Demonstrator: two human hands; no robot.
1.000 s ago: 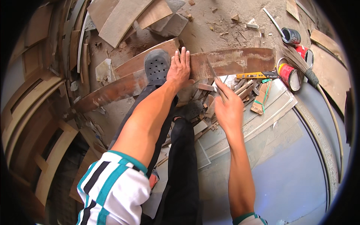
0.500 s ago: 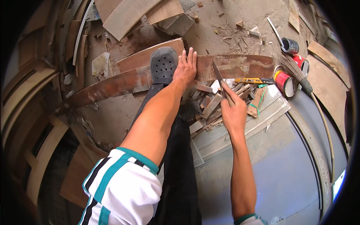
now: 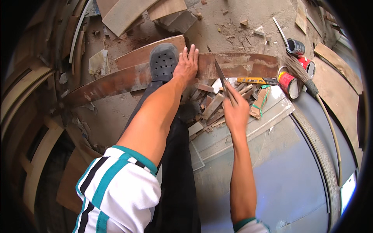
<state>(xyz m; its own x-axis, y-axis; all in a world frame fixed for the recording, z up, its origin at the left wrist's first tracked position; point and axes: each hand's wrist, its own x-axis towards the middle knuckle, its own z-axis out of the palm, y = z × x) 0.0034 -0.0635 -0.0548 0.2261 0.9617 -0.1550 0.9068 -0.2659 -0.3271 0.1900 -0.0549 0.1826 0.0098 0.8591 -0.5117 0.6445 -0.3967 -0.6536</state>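
A long, worn reddish-brown wooden board (image 3: pixel 116 83) lies crosswise before me. My left hand (image 3: pixel 187 64) presses on it with fingers stretched out, just right of my grey clog (image 3: pixel 163 62), which also rests on the board. My right hand (image 3: pixel 236 112) is closed round the handle end of a hand saw (image 3: pixel 220 73), hiding most of the handle. Its narrow dark blade crosses the board a little right of my left hand, seen almost edge-on. A dark tip shows past the board's far edge. Whether the blade has cut into the wood I cannot tell.
Wood offcuts (image 3: pixel 213 106) are piled below the board, beside a yellow-and-black package (image 3: pixel 256 80). At right stand paint cans (image 3: pixel 288 83) and a stick broom (image 3: pixel 311 83). Glass-like sheets (image 3: pixel 252 132) lie lower right. Curved wooden frames (image 3: pixel 23 91) are at left.
The whole view has shifted slightly, so everything sits a little further left and higher. My hands, foot and saw keep nearly the same places on the board.
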